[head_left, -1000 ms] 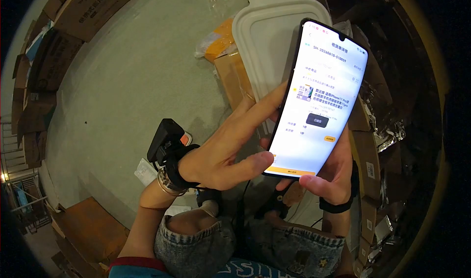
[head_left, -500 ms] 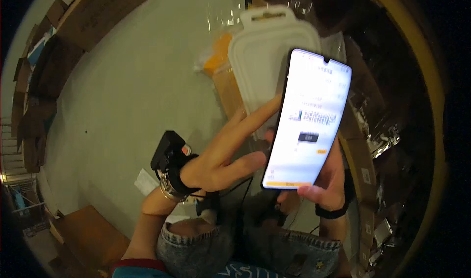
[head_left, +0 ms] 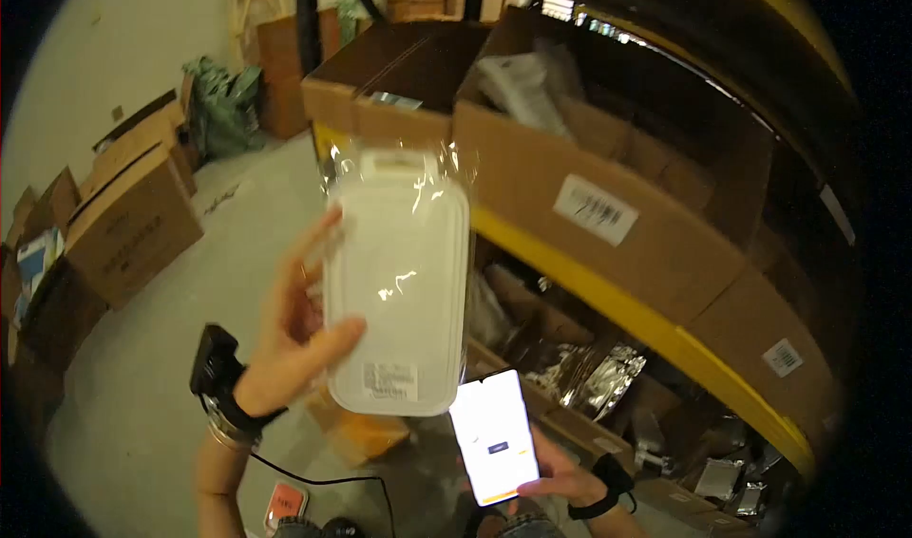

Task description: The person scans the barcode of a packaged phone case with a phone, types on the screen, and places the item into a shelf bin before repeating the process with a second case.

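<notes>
A white lidded plastic tray in clear wrap, with a barcode label near its lower end, is held up in the middle of the view. My left hand grips its left edge, the thumb across the front and the other fingers partly behind. Lower down, my right hand holds a phone with a bright white screen, its thumb at the lower edge. The phone is just below and right of the tray. A black device is strapped to my left wrist.
Large open cartons stand on a shelf with a yellow beam. Below are boxes with silvery packets. More cartons line the left wall. An orange packet lies low in the centre.
The view has risen toward the shelf. My left hand now holds the tray up in front, where before it was near the phone. The phone in my right hand sits lower and farther away.
</notes>
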The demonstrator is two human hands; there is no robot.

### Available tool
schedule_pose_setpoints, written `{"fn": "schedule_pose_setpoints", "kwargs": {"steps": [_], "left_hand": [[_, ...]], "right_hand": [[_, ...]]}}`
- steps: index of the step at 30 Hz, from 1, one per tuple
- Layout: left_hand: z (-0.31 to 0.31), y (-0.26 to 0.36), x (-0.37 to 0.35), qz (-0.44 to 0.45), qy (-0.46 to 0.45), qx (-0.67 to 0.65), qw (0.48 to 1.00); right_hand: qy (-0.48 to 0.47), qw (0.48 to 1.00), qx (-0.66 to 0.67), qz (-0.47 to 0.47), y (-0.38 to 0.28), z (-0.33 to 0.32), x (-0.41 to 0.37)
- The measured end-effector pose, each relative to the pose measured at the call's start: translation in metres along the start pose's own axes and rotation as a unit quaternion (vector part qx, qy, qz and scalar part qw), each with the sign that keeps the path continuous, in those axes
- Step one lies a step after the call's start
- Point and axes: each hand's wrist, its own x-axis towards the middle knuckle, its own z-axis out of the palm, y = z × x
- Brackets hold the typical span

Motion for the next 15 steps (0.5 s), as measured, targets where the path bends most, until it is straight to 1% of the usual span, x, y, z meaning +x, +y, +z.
{"fn": "schedule_pose_setpoints", "kwargs": {"steps": [1,2,3,4,5,6,8,10,12,13,14,15], "left_hand": [[0.004,0.014,0.031,0.034,0.007,0.014,0.999],[0.006,0.037,0.05,-0.023,-0.021,-0.021,0.999],[0.014,0.044,0.087,-0.005,-0.058,0.017,0.998],[0.022,0.049,0.12,0.01,-0.093,0.053,0.994],[0.031,0.056,0.146,-0.035,-0.137,0.039,0.989],[0.042,0.065,0.169,-0.078,-0.179,0.026,0.98],[0.059,0.063,0.216,-0.031,-0.239,0.044,0.969],[0.084,0.058,0.255,-0.074,-0.257,-0.024,0.963],[0.099,0.036,0.299,-0.054,-0.257,0.009,0.965],[0.109,0.033,0.314,-0.002,-0.25,0.049,0.967],[0.125,0.033,0.329,-0.089,-0.228,0.087,0.966],[0.136,0.031,0.343,-0.041,-0.228,0.091,0.968]], "right_hand": [[-0.02,0.999,-0.01,-0.023,-0.001,-0.009,0.004],[-0.034,0.999,0.006,-0.007,0.004,-0.01,0.006],[-0.045,0.995,-0.051,-0.072,0.007,-0.023,0.01],[-0.037,0.998,-0.019,-0.038,-0.009,-0.02,0.007],[-0.027,1.0,0.014,-0.005,-0.025,-0.017,0.004],[-0.006,1.0,0.004,0.018,-0.038,-0.015,0.004],[-0.002,1.0,0.005,0.015,-0.047,-0.024,0.013],[0.007,1.0,0.005,0.012,-0.052,-0.037,0.023],[0.015,1.0,0.005,0.01,-0.053,-0.044,0.032],[0.017,1.0,0.006,0.01,-0.054,-0.046,0.036],[0.02,1.0,0.007,0.01,-0.054,-0.047,0.04],[0.024,1.0,0.007,0.011,-0.055,-0.05,0.042]]}}
